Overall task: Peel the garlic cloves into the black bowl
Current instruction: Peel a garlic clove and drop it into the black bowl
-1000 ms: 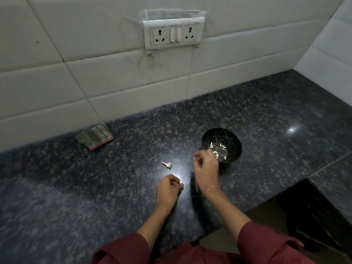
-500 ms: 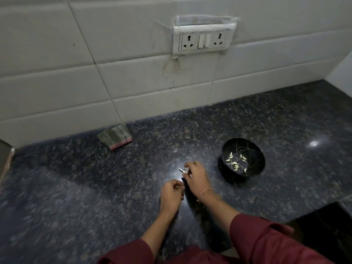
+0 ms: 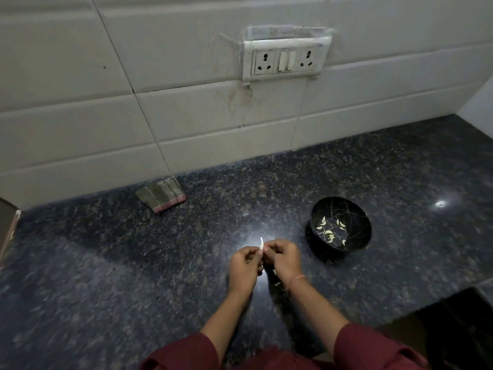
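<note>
A small pale garlic clove (image 3: 261,243) sticks up between the fingertips of both hands, just above the dark granite counter (image 3: 133,276). My left hand (image 3: 244,267) and my right hand (image 3: 282,260) meet at the clove, fingers curled, both pinching it. To their right stands the black bowl (image 3: 358,243) with several peeled cloves (image 3: 330,232) scattered on its bottom. A few pale bits of skin (image 3: 277,283) lie on the counter under my right wrist.
A folded green cloth with a pink edge (image 3: 160,196) lies near the tiled wall (image 3: 186,124) at the back left. A socket panel (image 3: 286,60) is set in the wall. The counter's front edge drops off at the lower right (image 3: 426,311).
My right hand left the bowl, picked the clove up from the counter and brought it to my left hand. Both hands now pinch it. The camera view shifted left.
</note>
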